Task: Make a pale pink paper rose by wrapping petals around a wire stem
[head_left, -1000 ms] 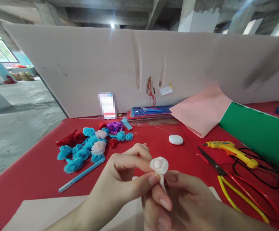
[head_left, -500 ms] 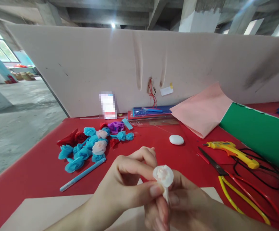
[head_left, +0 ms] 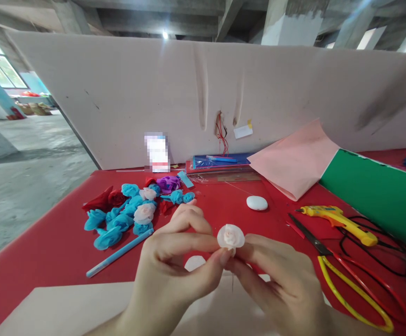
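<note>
A small pale pink paper rose [head_left: 230, 236] is held up in front of me, its layered petals facing upward. My left hand [head_left: 180, 261] pinches its base from the left between thumb and index finger. From the other side, my right hand [head_left: 276, 275] pinches the same base, also with thumb and index finger. A thin stem hangs straight down below the flower. Under my hands lies a pale paper sheet [head_left: 84, 303]. One round pale petal piece [head_left: 195, 262] shows behind my left thumb.
At left lies a pile of blue flowers [head_left: 120, 223] with red, pink and purple ones, beside a blue pen [head_left: 119, 253]. To the right are a yellow glue gun [head_left: 339, 221], large scissors [head_left: 323, 249] and black cord. A white oval case [head_left: 257, 203] sits mid-table.
The rose has risen slightly and shifted left. Both hands have turned, so the right fingers now grip just under the bloom and the round piece beneath comes into sight.
</note>
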Demonstrator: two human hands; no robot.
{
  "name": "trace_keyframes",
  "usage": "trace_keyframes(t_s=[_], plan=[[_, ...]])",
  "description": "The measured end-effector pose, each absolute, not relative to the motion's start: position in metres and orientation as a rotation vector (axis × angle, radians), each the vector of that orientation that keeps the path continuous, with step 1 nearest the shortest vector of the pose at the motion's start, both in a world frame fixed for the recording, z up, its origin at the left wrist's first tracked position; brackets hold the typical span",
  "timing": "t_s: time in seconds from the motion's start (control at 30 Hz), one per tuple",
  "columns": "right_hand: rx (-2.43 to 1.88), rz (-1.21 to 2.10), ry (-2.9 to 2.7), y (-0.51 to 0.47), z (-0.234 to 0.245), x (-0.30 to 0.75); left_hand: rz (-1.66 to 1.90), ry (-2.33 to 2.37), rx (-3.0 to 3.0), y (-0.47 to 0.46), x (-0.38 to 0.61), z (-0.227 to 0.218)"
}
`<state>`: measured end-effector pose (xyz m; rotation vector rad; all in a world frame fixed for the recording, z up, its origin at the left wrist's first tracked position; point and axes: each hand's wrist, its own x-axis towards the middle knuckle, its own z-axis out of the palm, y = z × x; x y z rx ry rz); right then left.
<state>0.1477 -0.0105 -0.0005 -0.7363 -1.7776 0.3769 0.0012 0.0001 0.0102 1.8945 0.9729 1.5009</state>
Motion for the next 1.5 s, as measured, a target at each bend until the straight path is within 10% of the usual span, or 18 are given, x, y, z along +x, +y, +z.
trace_keyframes(t_s=[0.7, 1.13, 1.5], plan=[[-0.379, 1.053, -2.128, 0.020, 0.004, 0.169, 0.962, 0.628, 1.950, 0.014, -0.019, 0.013], [-0.671, -0.196, -2.085, -0.004, -0.008, 0.161, 1.426, 0.847, 1.685, 0.001, 0.003, 0.000], [-0.568, 0.024, -1.947, 0.002, -0.006, 0.159, 1.225, 0.793, 1.856, 0.008, -0.007, 0.000]])
